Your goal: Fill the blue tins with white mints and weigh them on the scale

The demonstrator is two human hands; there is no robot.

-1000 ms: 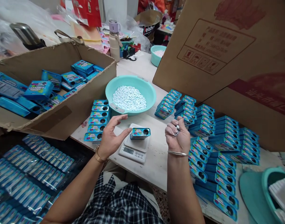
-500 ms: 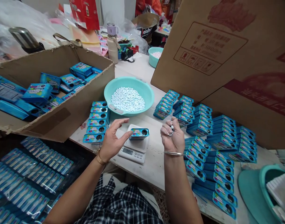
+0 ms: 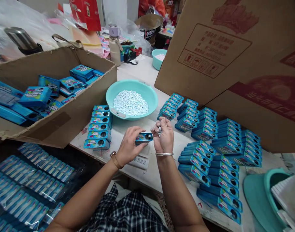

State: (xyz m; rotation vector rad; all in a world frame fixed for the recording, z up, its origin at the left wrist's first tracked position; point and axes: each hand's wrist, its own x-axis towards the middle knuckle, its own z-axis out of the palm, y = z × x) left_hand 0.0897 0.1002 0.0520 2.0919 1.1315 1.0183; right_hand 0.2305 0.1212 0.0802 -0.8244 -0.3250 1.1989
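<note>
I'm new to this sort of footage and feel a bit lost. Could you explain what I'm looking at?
There's no machine here: these are a person's bare hands, seen from a camera worn on that person's head, looking forward and down. The left hand grips a small blue box at a white scale; whether it's lifted off is hard to tell. The right hand, beside it, holds a few pale pellets. On the table stand a turquoise bowl of similar pellets and rows of more blue boxes on both sides.
</note>
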